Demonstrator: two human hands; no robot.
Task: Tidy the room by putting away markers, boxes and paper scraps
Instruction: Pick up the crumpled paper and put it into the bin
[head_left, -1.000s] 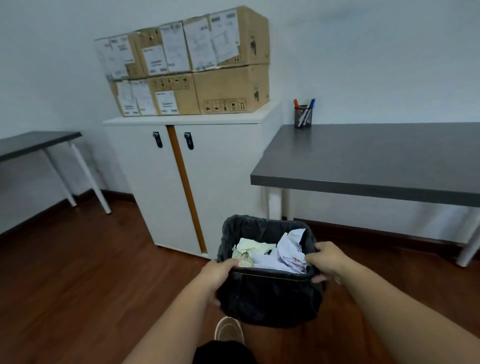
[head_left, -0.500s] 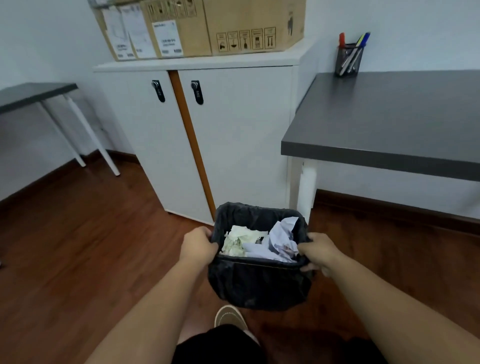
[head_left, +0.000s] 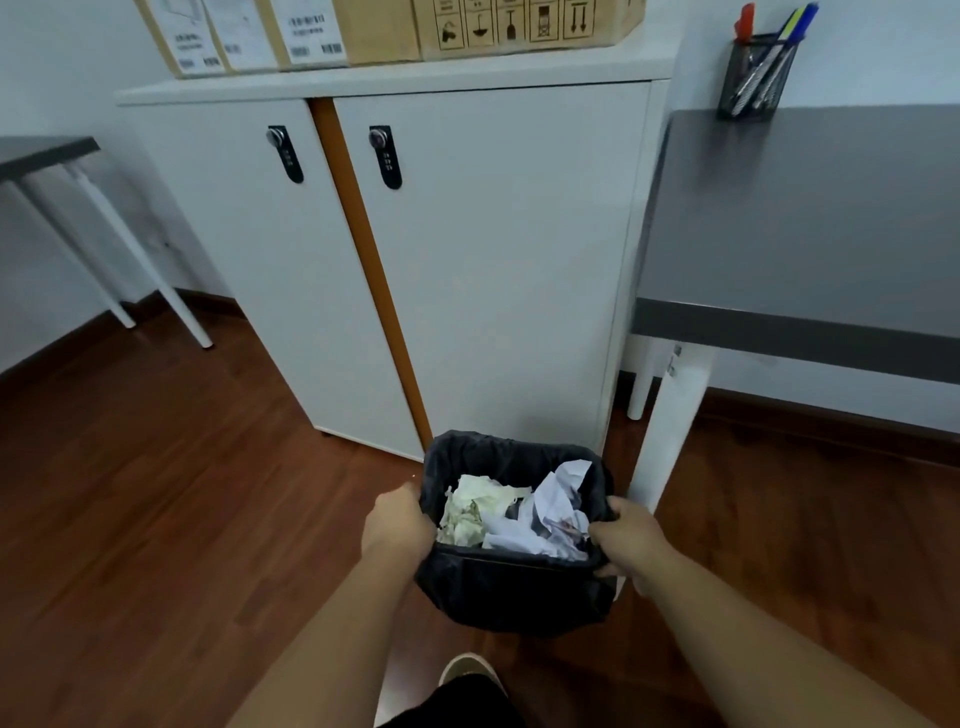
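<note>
Bin (head_left: 511, 592) with black liner, lower centre of frame, gripped at its rim by left hand (head_left: 399, 522) and right hand (head_left: 626, 540). Crumpled paper scraps (head_left: 519, 512) inside. Markers (head_left: 774, 31) in mesh cup (head_left: 753, 85), upper right; boxes (head_left: 374, 28) on white cabinet (head_left: 498, 270), top.

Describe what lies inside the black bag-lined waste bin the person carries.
The black bag-lined waste bin holds crumpled white paper on the right and crumpled yellowish paper on the left. Anything beneath them is covered.
</note>
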